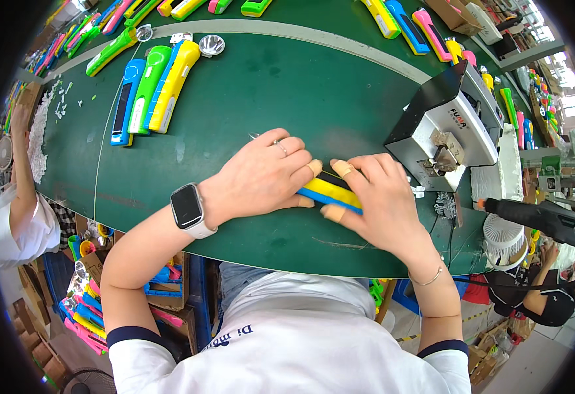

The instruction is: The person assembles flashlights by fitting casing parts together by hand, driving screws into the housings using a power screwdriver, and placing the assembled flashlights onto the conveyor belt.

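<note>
Over the near middle of the green table, a yellow and blue flashlight (330,189) with a dark strip on top lies crosswise between my hands. My left hand (264,174), with a ring and finger cots on its fingertips, grips the left end, which its fingers partly hide. Thumb and fingers of my right hand (385,200), also in finger cots, pinch the right end from both sides. Farther left, a blue flashlight (128,98), a green flashlight (149,88) and a yellow flashlight (174,85) lie side by side, with a loose silver reflector cup (211,45) by their heads.
A black and white machine (445,128) stands right of my hands. Beyond it on the right hangs an orange-tipped power screwdriver (530,215), near a small white fan (503,238). A pale conveyor edge (268,26) curves behind, with more flashlights past it. Another person's arm (21,164) is at far left.
</note>
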Available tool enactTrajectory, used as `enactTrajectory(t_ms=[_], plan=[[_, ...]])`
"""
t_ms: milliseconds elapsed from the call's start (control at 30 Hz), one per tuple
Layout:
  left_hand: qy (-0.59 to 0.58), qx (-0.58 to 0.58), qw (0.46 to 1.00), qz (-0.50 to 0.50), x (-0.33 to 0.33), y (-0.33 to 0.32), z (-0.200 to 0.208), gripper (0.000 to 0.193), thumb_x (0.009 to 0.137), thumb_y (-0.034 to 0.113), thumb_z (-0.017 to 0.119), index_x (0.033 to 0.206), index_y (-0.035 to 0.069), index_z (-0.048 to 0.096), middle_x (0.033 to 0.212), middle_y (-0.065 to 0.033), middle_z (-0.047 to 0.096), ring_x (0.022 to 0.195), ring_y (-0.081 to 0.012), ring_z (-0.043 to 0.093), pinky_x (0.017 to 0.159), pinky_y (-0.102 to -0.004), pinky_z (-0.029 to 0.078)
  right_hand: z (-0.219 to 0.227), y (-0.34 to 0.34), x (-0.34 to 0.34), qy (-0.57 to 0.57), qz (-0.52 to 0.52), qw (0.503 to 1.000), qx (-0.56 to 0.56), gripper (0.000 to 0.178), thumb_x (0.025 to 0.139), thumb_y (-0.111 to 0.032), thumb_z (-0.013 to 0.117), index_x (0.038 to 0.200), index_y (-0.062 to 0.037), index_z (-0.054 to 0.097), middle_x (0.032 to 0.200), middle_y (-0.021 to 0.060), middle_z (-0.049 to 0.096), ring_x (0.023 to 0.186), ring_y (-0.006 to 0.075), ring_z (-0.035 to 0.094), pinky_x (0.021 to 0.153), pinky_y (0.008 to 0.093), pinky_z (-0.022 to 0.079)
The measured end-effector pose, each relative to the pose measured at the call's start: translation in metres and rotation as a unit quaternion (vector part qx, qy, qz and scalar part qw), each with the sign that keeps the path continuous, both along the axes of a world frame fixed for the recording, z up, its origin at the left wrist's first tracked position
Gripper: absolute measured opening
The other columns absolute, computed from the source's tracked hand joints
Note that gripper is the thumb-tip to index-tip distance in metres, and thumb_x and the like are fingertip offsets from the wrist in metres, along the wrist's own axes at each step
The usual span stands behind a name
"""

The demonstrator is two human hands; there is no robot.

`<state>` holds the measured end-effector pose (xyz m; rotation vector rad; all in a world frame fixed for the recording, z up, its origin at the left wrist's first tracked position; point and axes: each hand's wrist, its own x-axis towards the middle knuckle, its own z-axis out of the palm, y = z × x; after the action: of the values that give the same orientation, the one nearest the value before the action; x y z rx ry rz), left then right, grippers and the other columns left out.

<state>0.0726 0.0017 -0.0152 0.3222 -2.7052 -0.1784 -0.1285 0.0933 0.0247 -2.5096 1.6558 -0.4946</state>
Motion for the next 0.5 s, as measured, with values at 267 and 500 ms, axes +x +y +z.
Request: enactTrajectory(t_ms=[267, 500], plan=[[-0.033, 0.03, 0.996, -0.077, -0.012, -0.03, 0.005, 0.039, 0.071, 0.041, 0.069, 0.083, 0.006, 0.058, 0.075, -0.0055, 0.053, 0.075, -0.0224, 0.054, 0.071, -0.0343, 0.045, -0.022, -0.013, -0.003, 0.074, 0.104, 0.985, -0.113, 0.042, 0.064, -0.02, 0.069, 0.097, 0.0045, 0.06, 0.087, 0.0075, 0.05, 0.087, 0.0228, 0.048, 0.085, 0.0358, 0.042], [-0.115, -0.063, 0.988, -0.087, -0.03, -0.058, 0.019, 0.038, 0.073, 0.033, 0.068, 0.102, 0.01, 0.058, 0.097, -0.006, 0.058, 0.099, -0.0227, 0.055, 0.085, -0.0365, 0.044, -0.007, 0.015, -0.014, 0.051, -0.018, 0.992, -0.117, 0.043, 0.071, -0.027, 0.071, 0.109, -0.0105, 0.061, 0.106, 0.0047, 0.054, 0.103, 0.022, 0.051, 0.093, 0.043, 0.04]])
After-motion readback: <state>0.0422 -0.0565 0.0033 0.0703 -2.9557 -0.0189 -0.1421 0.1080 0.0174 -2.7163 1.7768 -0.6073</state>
